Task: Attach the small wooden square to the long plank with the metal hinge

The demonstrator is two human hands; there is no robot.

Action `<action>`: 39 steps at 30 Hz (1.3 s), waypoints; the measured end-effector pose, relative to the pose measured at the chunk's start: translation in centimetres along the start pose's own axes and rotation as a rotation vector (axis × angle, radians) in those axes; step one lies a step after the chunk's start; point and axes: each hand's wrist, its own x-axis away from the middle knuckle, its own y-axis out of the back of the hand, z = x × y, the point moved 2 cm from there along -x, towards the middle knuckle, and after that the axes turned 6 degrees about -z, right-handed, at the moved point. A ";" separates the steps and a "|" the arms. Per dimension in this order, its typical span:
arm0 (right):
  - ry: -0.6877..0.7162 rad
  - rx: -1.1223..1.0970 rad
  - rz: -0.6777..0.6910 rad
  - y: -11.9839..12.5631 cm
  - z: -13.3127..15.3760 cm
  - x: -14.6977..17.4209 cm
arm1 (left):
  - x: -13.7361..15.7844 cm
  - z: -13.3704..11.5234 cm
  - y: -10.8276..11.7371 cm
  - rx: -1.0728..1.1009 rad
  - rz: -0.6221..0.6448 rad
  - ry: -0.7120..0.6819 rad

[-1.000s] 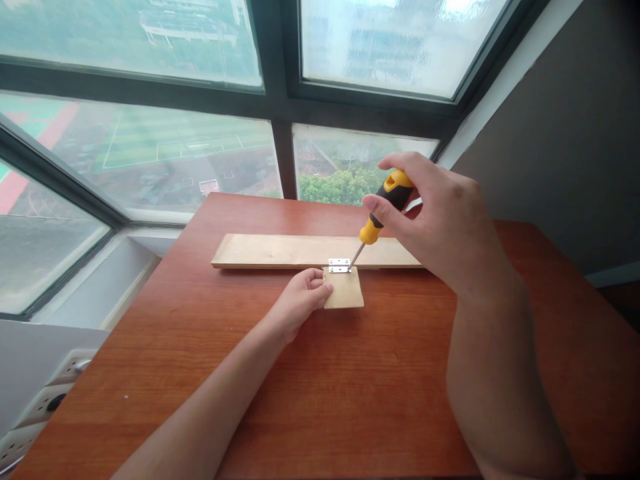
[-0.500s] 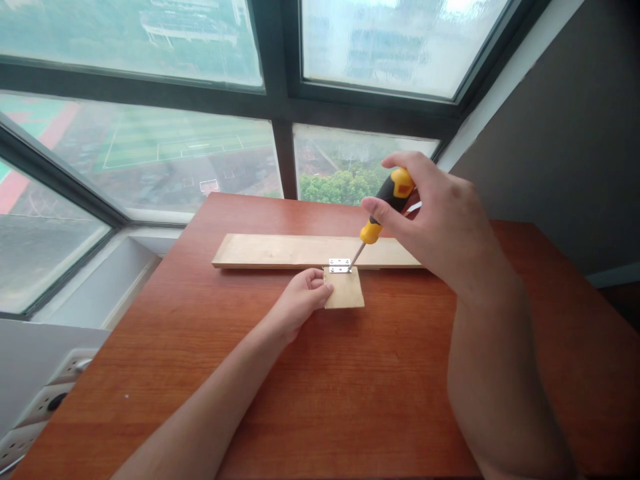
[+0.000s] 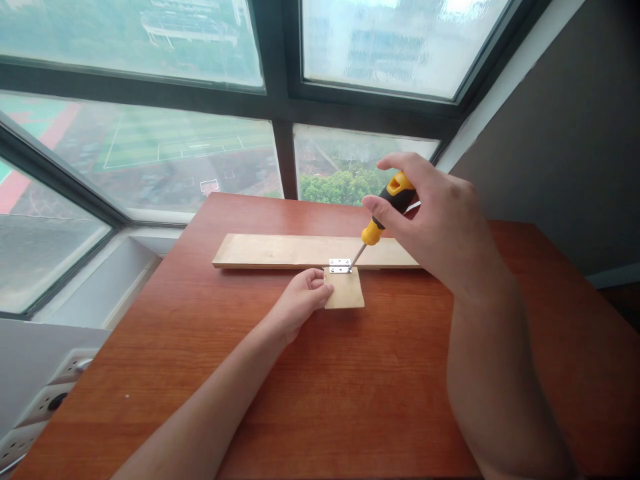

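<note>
My left hand (image 3: 306, 298) pinches the left edge of a small square wooden board (image 3: 345, 292). A silver hinge (image 3: 341, 266) spans this board and a long pale plank (image 3: 280, 251) lying behind it. My right hand (image 3: 435, 217) is closed around the black and yellow handle of a screwdriver (image 3: 371, 233), with thumb and index finger on it. The screwdriver slants down to the left, its tip at the right end of the hinge's near leaf. The tip's exact seat on the screw is too small to make out. My right hand covers the plank's right end.
All this rests on a reddish-brown wooden table (image 3: 350, 393). Large dark-framed windows (image 3: 280, 100) stand behind it, with a grey wall (image 3: 560, 167) at the right. White power sockets (image 3: 43, 403) sit low at the left, beside the table edge.
The screwdriver's handle has turned slightly in my right hand, and its tip stays on the hinge. My left hand, the small board and the plank have not visibly moved.
</note>
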 end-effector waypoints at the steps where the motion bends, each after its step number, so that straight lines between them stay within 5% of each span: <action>1: 0.000 -0.006 -0.005 0.0 0.0 0.0 | 0.0 0.0 0.0 0.004 0.000 0.000; 7: 0.009 -0.208 0.141 0.2 -0.2 0.3 | 0.0 0.1 0.0 0.018 -0.013 -0.005; 14: -0.036 0.017 0.020 -0.2 -0.4 0.0 | 0.1 -0.1 -0.1 0.014 -0.004 -0.001; 21: -0.020 -0.248 0.163 0.4 -0.3 0.2 | 0.1 -0.1 -0.1 0.006 -0.009 -0.002; 27: -0.034 0.024 0.039 -0.1 -0.7 0.0 | 0.2 -0.1 -0.1 0.003 -0.008 0.001; 35: -0.027 -0.196 0.163 0.6 -0.6 0.1 | 0.1 0.0 0.0 -0.011 0.002 -0.009; 39: -0.032 -0.056 0.101 0.4 -0.6 0.0 | 0.1 0.0 0.0 -0.016 0.001 -0.011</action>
